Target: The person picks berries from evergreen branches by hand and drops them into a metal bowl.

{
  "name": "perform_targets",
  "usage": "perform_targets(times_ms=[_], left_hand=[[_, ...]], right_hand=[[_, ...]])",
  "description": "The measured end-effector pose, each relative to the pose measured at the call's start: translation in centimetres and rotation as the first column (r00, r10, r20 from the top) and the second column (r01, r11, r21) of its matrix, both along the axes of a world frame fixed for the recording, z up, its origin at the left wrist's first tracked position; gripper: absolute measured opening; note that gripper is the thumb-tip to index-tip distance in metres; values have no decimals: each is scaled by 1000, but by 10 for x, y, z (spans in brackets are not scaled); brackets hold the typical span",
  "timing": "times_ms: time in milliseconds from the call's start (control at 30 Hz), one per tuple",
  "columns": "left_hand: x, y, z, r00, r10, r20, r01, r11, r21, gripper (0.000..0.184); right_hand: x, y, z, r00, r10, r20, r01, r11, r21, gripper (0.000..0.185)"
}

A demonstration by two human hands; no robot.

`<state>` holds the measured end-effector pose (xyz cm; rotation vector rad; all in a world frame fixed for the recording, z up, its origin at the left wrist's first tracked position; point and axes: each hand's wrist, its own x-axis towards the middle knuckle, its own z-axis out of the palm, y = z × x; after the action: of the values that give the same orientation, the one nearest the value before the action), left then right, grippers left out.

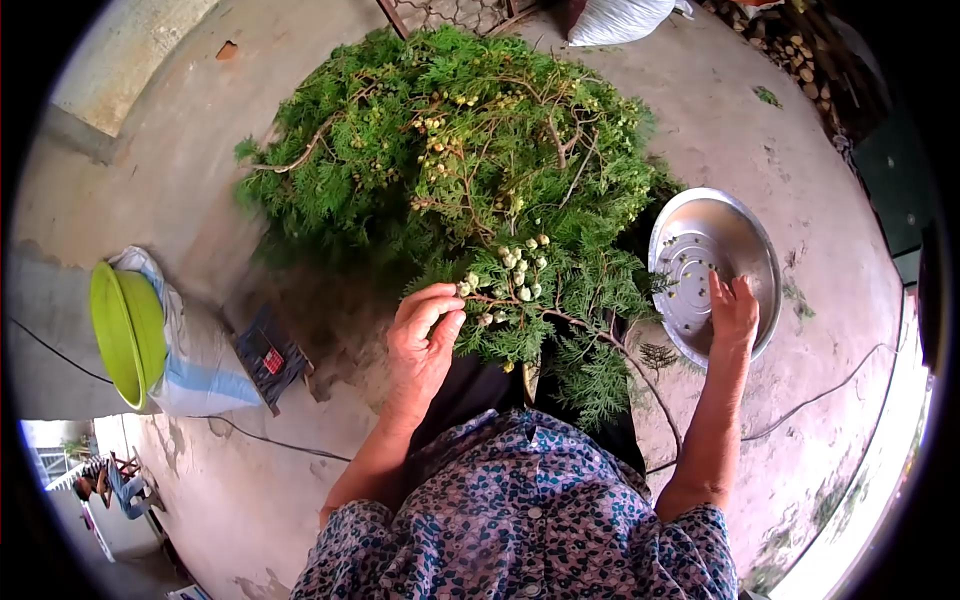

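My left hand (428, 335) is closed, thumb and fingers pinched on the end of an arborvitae branch (585, 325) that lies across my lap. Beside these fingers sits a cluster of pale green seed cones (518, 270) on the branch. Over the metal basin (765, 245) on my right, my right hand (735, 308) hangs with its fingers apart and nothing visible in them. Several small green cones are scattered on the basin's bottom. In front of me rises a large heap of cut green branches (460, 140), dotted with yellowish cones.
To the left, a lime green tub (128, 335) leans by a white sack (200, 360), near a small dark stool (270, 355). A white sack (620, 20) and stacked firewood (800, 55) stand at the back. Cables cross the concrete floor. A person (120, 488) sits far left.
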<state>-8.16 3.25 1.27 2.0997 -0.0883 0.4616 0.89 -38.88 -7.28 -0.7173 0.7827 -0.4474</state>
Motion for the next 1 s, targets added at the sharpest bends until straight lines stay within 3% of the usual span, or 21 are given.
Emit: perform_targets(times_ms=[100, 200, 233, 300, 367, 400, 433, 467, 500, 567, 600, 733, 933, 1000], left_hand=[[1, -2, -2, 1000, 29, -8, -29, 999, -36, 14], [5, 2, -5, 993, 118, 26, -120, 991, 67, 16], [7, 3, -4, 993, 118, 24, -120, 990, 69, 16], [8, 3, -4, 983, 176, 56, -183, 971, 155, 16], [6, 4, -7, 979, 193, 69, -200, 973, 117, 16], [4, 4, -8, 976, 205, 67, -211, 973, 97, 16], [1, 4, -9, 974, 219, 64, -224, 972, 76, 16], [-2, 3, -5, 961, 244, 128, -263, 950, 169, 14], [-6, 1, 1, 962, 244, 125, -263, 950, 170, 14], [-13, -6, 12, 953, 101, 286, -217, 887, 408, 12], [-13, -12, 14, 953, 61, 296, -188, 887, 423, 12], [-6, -27, 15, 995, 3, 103, -57, 850, 523, 26], [4, -33, 5, 992, -107, 70, 35, 757, 652, 29], [8, -33, 0, 985, -148, 90, 55, 760, 648, 30]], right_hand=[[-4, 6, 9, 988, 122, 96, -126, 991, 38, 34], [-16, 72, 70, 837, 529, 142, -487, 837, -248, 22], [-20, 91, 81, 771, 628, 107, -561, 749, -352, 19], [-33, 121, 94, 616, 777, -128, -707, 474, -525, 11], [-43, 135, 90, 496, 798, -341, -629, 59, -775, 13], [-48, 141, 92, 494, 799, -343, -631, 58, -774, 13], [-53, 146, 95, 482, 764, -429, -592, -77, -802, 16], [-56, 150, 97, 475, 718, -509, -548, -211, -809, 18], [-57, 152, 94, 473, 718, -510, -551, -210, -808, 18], [-62, 155, 85, 511, 718, -472, -515, -184, -837, 20], [-63, 156, 85, 514, 715, -474, -494, -205, -845, 20], [-64, 158, 85, 541, 691, -479, -379, -307, -873, 20], [-65, 163, 93, 545, 642, -539, -290, -459, -840, 24], [-63, 173, 98, 624, 609, -489, -163, -511, -844, 29]])
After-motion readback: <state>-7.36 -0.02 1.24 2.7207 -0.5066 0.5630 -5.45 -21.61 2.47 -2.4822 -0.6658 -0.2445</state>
